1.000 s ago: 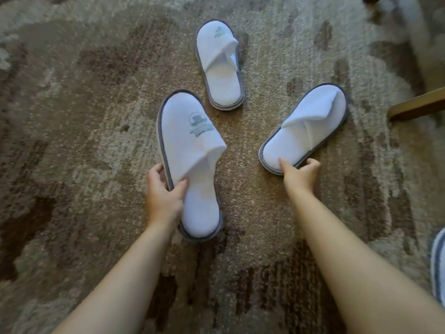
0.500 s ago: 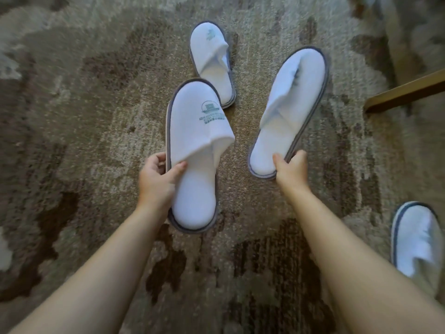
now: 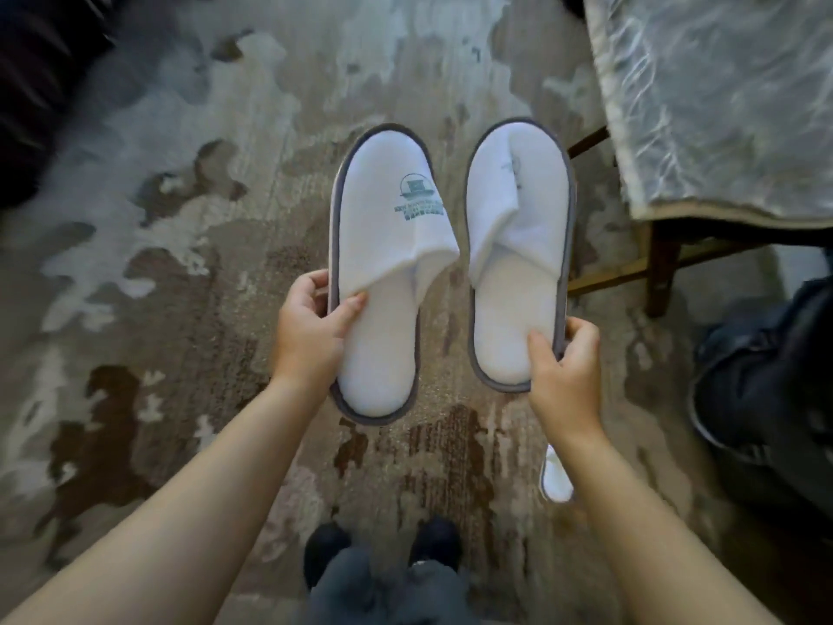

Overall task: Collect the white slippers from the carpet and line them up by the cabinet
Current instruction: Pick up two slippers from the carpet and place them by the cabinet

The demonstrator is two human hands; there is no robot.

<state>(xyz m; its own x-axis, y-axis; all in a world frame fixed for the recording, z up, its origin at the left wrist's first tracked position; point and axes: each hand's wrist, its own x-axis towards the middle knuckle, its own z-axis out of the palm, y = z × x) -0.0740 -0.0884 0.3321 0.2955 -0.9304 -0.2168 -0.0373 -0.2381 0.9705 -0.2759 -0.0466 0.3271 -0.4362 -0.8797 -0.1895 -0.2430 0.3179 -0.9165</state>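
You are holding one white slipper in each of your hands, both lifted above the carpet (image 3: 189, 245) and side by side, with the toes pointing to the far side. Your left hand (image 3: 311, 329) is gripping the left slipper (image 3: 383, 281) at its left edge, near the heel half; the thumb is lying on the white insole and the fingers are going around the grey rim. This slipper is showing a blue-green printed logo on its upper part. Your right hand (image 3: 565, 367) is gripping the right slipper (image 3: 518, 263) at the near right corner of the heel, thumb on the insole, the other fingers behind the grey rim (so both hands are closed on a slipper). The two slippers are just beside each other, and the fold of the left one is almost touching the right one.

A third white slipper (image 3: 556, 478) is lying on the carpet near you, mostly hidden behind your right forearm. Your dark shoes (image 3: 383, 550) are standing at the near edge. At the far right a chair (image 3: 721, 106) with a pale patterned cover and wooden legs is standing on the carpet, and a dark bag-like thing (image 3: 775, 376) is lying at the right edge; I cannot tell exactly what it is.
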